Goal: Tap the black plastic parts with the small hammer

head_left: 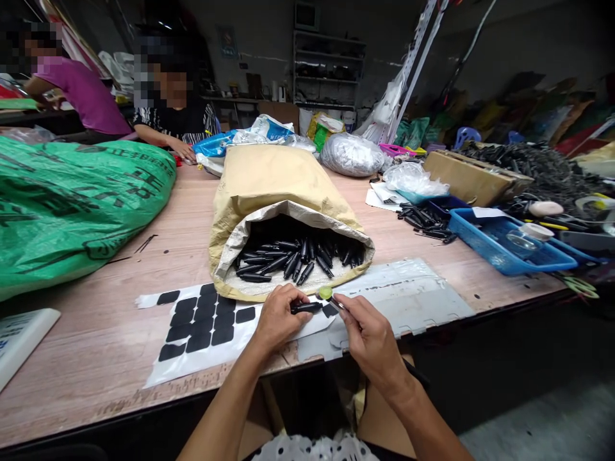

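Observation:
My left hand (pixel 281 317) is closed around a slim black tube-shaped part (pixel 307 308), held just in front of the sack's mouth. My right hand (pixel 368 330) pinches a thin metal tool (pixel 339 302) that looks like tweezers, its tip close to the black part. A small yellow-green round thing (pixel 325 292) lies by the tips, and a dark patch (pixel 329 310) shows beneath them. To the left lies a white sheet (pixel 161 371) bearing rows of black rounded-square stickers (pixel 199 320). An open tan sack (pixel 288 173) holds several similar black parts (pixel 273 259).
A grey-white board (pixel 408 301) lies under my right hand's side. Green sack (pixel 81 211) and a white container (pixel 24 342) stand left. At right are a blue tray (pixel 509 246), loose black parts (pixel 425 218) and a cardboard box (pixel 473 176). Two people (pixel 175 105) sit across.

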Demonstrator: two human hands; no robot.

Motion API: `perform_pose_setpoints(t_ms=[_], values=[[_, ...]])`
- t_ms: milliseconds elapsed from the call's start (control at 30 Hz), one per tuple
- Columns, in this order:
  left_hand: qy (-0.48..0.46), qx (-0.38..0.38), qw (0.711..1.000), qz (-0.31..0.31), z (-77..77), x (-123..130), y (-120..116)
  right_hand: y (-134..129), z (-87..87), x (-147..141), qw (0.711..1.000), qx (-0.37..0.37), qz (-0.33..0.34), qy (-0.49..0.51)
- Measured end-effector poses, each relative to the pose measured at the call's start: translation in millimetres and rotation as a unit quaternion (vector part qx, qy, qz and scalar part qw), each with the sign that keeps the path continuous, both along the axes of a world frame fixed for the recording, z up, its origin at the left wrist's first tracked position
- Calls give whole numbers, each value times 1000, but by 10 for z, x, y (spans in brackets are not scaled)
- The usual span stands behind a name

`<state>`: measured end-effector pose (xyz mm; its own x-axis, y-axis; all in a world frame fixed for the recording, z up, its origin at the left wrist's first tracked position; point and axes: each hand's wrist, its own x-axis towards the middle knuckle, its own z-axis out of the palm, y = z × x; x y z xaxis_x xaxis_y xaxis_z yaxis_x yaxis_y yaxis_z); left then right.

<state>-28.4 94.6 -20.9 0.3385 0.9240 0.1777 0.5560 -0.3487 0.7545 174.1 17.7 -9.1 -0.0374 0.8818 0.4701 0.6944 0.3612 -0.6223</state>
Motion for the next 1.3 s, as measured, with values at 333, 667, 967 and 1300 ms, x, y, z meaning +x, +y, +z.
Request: perform_pose_setpoints(t_ms=[333,667,967,1300], values=[[-10,22,1000,-13,11,-22,-25,-61,-101,-141,999,-31,12,-12],[-18,23,999,-14,-7,-26,-17,-69,9,-218,999,19,27,10],[-15,18,1000,-1,-13,-12,-26,-63,-8,-136,999,13,4,-35],[-10,21,1000,0,18,-2,-38,-95,-92,-59,999,-16,-5,-46]])
